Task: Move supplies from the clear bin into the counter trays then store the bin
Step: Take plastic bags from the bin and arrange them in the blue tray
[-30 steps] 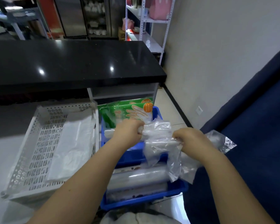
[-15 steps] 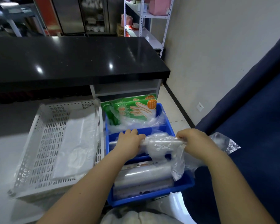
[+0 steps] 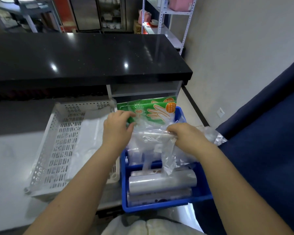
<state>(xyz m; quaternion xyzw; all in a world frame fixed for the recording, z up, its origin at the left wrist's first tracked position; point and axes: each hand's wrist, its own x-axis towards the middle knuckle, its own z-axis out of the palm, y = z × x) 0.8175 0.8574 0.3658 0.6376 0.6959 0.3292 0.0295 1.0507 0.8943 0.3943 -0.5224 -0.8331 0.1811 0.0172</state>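
Note:
A blue tray (image 3: 200, 197) sits in front of me, holding rolls of clear film (image 3: 162, 183) in its near part and green glove packets (image 3: 153, 111) standing at its far end. My right hand (image 3: 185, 134) is shut on a roll of clear plastic bags (image 3: 153, 138), held over the tray's middle with loose bags hanging down. My left hand (image 3: 117, 128) is over the tray's left rim with fingers spread, touching the green packets and the roll's left end. The clear bin is not in view.
A white perforated tray (image 3: 58, 146) with a flat pack of clear bags (image 3: 85, 143) lies left of the blue tray. A black countertop (image 3: 85, 55) spans the back. A dark blue surface (image 3: 261, 158) stands close on the right, with a grey wall behind it.
My left hand let go of the roll's left end and moved up toward the green packets. The right hand moved left with the roll, which now sits lower over the blue tray.

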